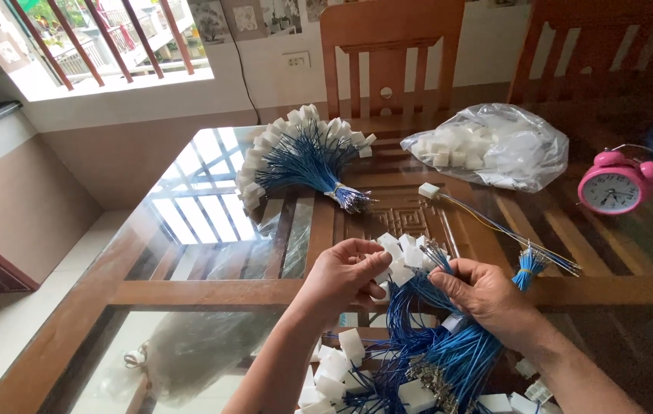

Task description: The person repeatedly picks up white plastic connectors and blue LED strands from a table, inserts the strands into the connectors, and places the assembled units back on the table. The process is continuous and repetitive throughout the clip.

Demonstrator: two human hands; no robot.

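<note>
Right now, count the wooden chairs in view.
2. One chair stands behind the glass table, at its far edge in the middle. The other chair is at the top right, partly cut off by the frame.

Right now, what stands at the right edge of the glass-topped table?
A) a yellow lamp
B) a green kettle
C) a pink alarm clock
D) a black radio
C: a pink alarm clock with twin bells stands there, beside the clear bag of white connectors.
</note>
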